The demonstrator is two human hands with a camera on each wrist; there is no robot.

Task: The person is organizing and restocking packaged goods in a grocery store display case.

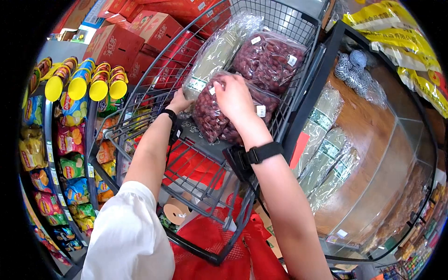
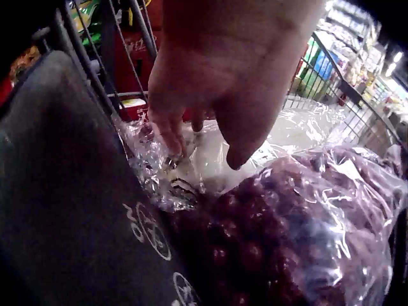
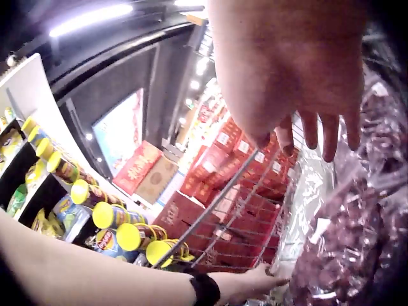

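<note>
- Noodle pack (image 1: 213,58) lies left of jujube bags (image 1: 206,114) in the cart (image 1: 215,258).
- Left hand (image 1: 178,101) at the pack's near end; cannot tell its grip.
- Right hand (image 1: 233,98) over jujubes, fingers loose.
- Jujubes sliding left could snap noodles.

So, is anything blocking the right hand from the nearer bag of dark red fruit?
Nothing visible: in the head view, the right hand is over the nearer bag of dark red fruit; whether they touch is unclear.

Loose white cloth sleeve (image 1: 128,235) at seven o'clock, narrow black wrist strap (image 1: 171,117) at ten, wide black buckled strap (image 1: 269,151) at four, boxy black module (image 1: 237,163) attached.
</note>
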